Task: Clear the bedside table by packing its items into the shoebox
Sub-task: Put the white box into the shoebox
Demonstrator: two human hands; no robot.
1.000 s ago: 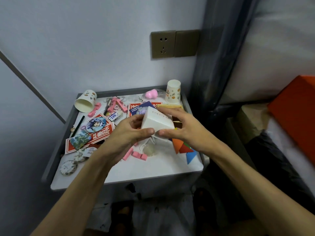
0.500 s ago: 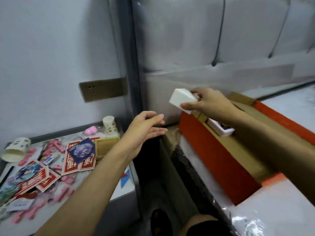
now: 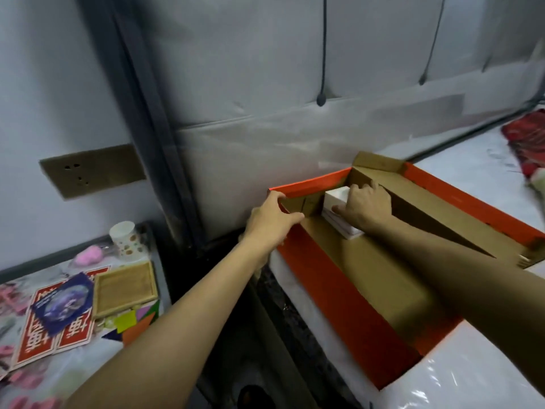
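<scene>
An open orange shoebox (image 3: pixel 333 305) with a brown cardboard inside lies on the bed at the right. My right hand (image 3: pixel 364 206) holds a small white box (image 3: pixel 336 196) down in the shoebox's far corner, on top of another white item (image 3: pixel 345 228). My left hand (image 3: pixel 272 222) grips the shoebox's near left corner rim. The bedside table (image 3: pixel 159 261) at the lower left carries a wooden tray (image 3: pixel 124 289), red cards (image 3: pixel 44 338), a dark blue card (image 3: pixel 63 304), coloured tangram pieces (image 3: pixel 132 323), a paper cup (image 3: pixel 125 239) and a pink object (image 3: pixel 88 255).
A grey padded headboard (image 3: pixel 295 84) rises behind the shoebox. A brass wall socket (image 3: pixel 91 169) sits above the table. A dark gap (image 3: pixel 236 335) separates table and bed. A red cloth (image 3: pixel 528 143) lies at the far right on the plastic-wrapped mattress (image 3: pixel 472 385).
My right hand carried the white box from the table over to the bed and lowered it into the shoebox corner. My left hand let go of it and took the shoebox rim.
</scene>
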